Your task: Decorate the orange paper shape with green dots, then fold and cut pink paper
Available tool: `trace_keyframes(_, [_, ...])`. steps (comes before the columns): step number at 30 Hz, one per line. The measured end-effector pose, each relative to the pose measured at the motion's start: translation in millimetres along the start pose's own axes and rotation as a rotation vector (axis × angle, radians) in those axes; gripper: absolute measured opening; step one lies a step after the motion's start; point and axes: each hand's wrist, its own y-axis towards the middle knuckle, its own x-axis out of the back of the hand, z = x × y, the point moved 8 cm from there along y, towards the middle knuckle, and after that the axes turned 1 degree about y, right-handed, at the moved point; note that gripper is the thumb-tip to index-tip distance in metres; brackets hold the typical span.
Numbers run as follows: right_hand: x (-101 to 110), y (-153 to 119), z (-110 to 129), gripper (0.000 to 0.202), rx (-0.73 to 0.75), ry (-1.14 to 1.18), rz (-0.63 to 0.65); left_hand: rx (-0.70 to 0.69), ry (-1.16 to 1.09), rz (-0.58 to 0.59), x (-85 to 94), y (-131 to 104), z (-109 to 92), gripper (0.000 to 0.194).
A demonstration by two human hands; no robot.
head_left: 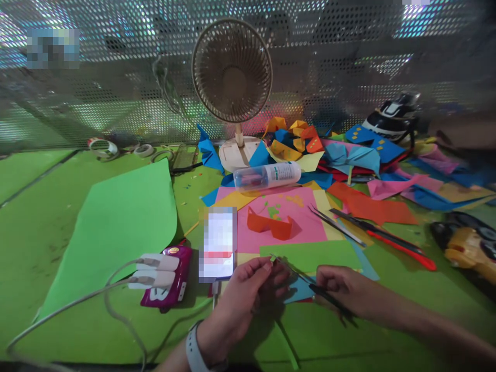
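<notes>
Low in the middle, my left hand [246, 284] pinches a small scrap of green paper [273, 259] between thumb and finger. My right hand [341, 289] is closed round the black handles of a pair of scissors [302, 276]. Their thin metal blades point left and reach the scrap. Beneath the blades lies a light green paper sheet [321, 256], with blue paper under it. Just behind, an orange paper cutout shaped like glasses [270, 224] stands on a pink sheet [248, 242] strewn with tiny green and yellow bits.
A phone [219, 243] and a purple power strip [182, 268] with white chargers sit left, cables trailing. Tweezers [337, 225] and a red-and-black cutter [406, 250] lie right. Behind are a clear bottle [267, 175], a fan [232, 72] and heaped coloured paper. A green sheet [124, 206] lies left.
</notes>
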Motion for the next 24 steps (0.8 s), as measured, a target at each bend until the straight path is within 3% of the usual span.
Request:
trace_keyframes(8, [-0.4, 1.6, -2.3, 0.042, 0.000, 0.003, 0.015, 0.036, -0.046, -0.028, 1.4, -2.0, 1.1, 0.006])
trace_keyframes(24, [2.1, -1.5, 0.4, 0.040, 0.024, -0.131, 0.047, -0.024, 0.000, 0.021, -2.5, -6.8, -2.9, 0.012])
